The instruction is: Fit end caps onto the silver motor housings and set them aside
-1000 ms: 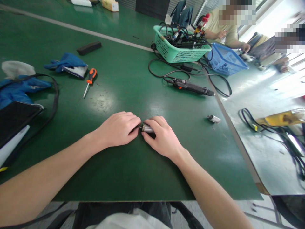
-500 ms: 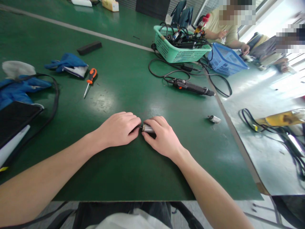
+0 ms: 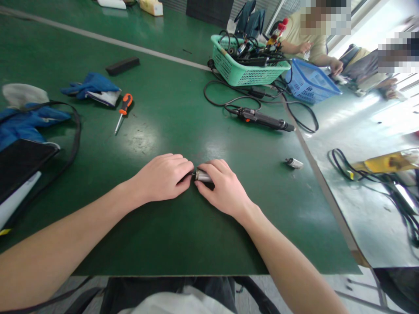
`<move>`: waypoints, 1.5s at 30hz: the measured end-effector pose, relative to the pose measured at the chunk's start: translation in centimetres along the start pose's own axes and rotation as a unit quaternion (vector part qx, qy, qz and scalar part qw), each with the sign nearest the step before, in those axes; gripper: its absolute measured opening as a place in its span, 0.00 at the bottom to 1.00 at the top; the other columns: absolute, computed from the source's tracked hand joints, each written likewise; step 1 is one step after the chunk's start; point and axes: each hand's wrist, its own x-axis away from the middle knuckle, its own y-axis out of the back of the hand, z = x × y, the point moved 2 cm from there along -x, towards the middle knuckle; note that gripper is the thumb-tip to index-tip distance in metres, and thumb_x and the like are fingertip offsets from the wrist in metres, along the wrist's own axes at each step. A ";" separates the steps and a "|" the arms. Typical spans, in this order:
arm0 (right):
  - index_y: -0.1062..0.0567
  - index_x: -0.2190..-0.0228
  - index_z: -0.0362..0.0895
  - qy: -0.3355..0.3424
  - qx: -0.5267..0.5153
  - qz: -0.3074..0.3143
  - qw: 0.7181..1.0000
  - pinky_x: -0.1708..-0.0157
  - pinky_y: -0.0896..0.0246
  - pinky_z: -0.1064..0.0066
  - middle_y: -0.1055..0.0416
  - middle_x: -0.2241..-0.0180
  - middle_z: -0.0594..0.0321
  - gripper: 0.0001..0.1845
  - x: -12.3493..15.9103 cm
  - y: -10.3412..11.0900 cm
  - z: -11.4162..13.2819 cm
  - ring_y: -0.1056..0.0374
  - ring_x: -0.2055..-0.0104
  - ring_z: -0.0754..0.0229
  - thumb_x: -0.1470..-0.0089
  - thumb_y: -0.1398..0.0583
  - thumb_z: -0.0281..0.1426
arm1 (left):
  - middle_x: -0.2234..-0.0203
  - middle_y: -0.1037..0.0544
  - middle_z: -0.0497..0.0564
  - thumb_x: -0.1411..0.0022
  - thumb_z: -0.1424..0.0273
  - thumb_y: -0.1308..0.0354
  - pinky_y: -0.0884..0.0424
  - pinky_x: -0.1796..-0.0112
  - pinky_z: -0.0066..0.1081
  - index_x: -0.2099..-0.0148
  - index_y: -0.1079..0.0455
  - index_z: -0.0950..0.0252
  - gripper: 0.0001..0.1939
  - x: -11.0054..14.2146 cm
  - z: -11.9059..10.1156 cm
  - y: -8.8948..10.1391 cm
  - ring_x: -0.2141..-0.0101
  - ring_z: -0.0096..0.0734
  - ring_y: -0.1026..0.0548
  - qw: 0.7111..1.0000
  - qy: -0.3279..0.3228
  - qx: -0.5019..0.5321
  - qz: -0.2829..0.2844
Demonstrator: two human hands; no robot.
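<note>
Near the front edge of the green surface point(image 3: 183, 235), two bare hands meet almost fingertip to fingertip over a small metal cylinder point(image 3: 203, 175). It's lying on its side, and the right hand point(image 3: 225, 185) has it, fingers and thumb curled around the silvery body, dark end pointing left. Just beside that end comes the left hand point(image 3: 166, 176), knuckles up, fingers bent under and pinched around something thin and dark; what exactly, I can't make out, the fingers cover most of it.

Off to the right, near the strip along the surface's side, there's a second metal cylinder point(image 3: 294, 163), well apart from the hands. Beyond it lies the black power screwdriver point(image 3: 265, 120), its cable looping back toward a green basket point(image 3: 244, 76) crammed with cords and tools, and a blue basket point(image 3: 310, 87) sits right beside that one. Over on the left, an orange-handled screwdriver point(image 3: 126, 104) points its shaft toward the near side, with a blue glove point(image 3: 94, 85) next to it and a dark block point(image 3: 122, 66) farther back. And at the far right, behind the baskets, a person in a pale yellow top point(image 3: 296, 32) has both hands up at the work area.
</note>
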 end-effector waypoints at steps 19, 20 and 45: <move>0.23 0.49 0.51 0.102 0.171 0.120 0.973 0.49 0.33 0.56 0.28 0.51 0.53 0.17 -0.9 2.9 -0.3 0.33 0.49 0.49 0.30 0.47 0.25 | 0.69 0.22 0.52 0.27 0.57 0.43 0.31 0.63 0.36 0.62 0.25 0.65 0.17 0.0 0.6 0.0 0.66 0.38 0.24 1.000 0.022 -0.006 0.017; 0.23 0.49 0.51 0.091 0.193 0.119 0.970 0.51 0.33 0.57 0.27 0.52 0.52 0.17 -1.4 3.2 -1.0 0.32 0.50 0.49 0.31 0.46 0.24 | 0.69 0.21 0.52 0.27 0.56 0.43 0.31 0.62 0.36 0.62 0.25 0.65 0.18 0.0 0.6 0.0 0.66 0.38 0.24 0.999 0.024 -0.004 0.021; 0.18 0.48 0.49 -0.253 0.158 -0.106 0.948 0.46 0.35 0.54 0.21 0.47 0.45 0.19 9.3 14.2 -23.7 0.26 0.44 0.43 0.33 0.44 0.38 | 0.70 0.24 0.50 0.26 0.62 0.45 0.32 0.63 0.35 0.61 0.27 0.65 0.13 0.1 0.4 -0.5 0.67 0.35 0.26 0.999 0.014 0.003 0.036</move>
